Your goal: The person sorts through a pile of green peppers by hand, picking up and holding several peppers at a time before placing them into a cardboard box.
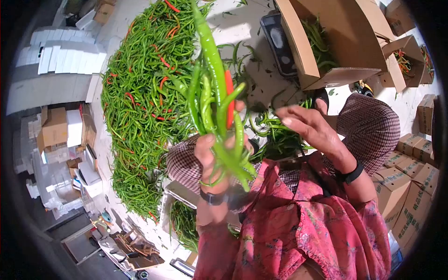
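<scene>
My left hand (204,151) is closed around a bunch of long green chili peppers (215,74), raised in front of me. Among them is a red chili pepper (229,95). Stems and pepper ends stick out below my fist, a little blurred. To the right, my right hand (315,127) hangs in the air with its fingers stretched out, holding nothing. Beneath it, between my knees, lies a smaller heap of green peppers (280,135). A large pile of green peppers (144,107) with scattered red ones covers the floor on the left, beyond my left hand.
An open cardboard box (352,77) with some green peppers stands at the upper right, beside a dark-rimmed tray-like thing (278,44). Printed cartons (410,186) are stacked at the right. More peppers (183,224) lie near my left elbow. White boxes (67,51) line the far left.
</scene>
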Demonstrator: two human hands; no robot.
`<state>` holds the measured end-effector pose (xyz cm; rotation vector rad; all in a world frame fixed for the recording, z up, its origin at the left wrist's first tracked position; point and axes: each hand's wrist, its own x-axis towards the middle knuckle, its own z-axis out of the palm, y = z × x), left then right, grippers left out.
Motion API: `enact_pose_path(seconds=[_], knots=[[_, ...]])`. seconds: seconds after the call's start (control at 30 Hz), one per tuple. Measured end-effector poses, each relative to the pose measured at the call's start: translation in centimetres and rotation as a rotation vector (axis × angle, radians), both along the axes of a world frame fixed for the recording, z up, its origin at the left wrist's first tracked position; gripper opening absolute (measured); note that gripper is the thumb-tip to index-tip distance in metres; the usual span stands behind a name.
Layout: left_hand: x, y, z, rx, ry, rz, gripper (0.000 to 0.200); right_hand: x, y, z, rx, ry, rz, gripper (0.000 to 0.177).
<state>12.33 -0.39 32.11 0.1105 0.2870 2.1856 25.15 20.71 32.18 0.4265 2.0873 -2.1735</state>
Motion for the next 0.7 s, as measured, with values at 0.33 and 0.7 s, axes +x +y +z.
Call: enact_pose_path(seconds=[0.33,0.7], knots=[[1.7,-1.3,-1.9,-0.451,0.003,0.075,0.064,-7.0,-4.7,3.6,-0.185,0.174,-0.157,0.022],[1.4,0.3,-0.4,-0.673,0.083,-0.021,0.05,-7.1,-2.6,3.0,-0.114,0.21,-0.238,0.012]])
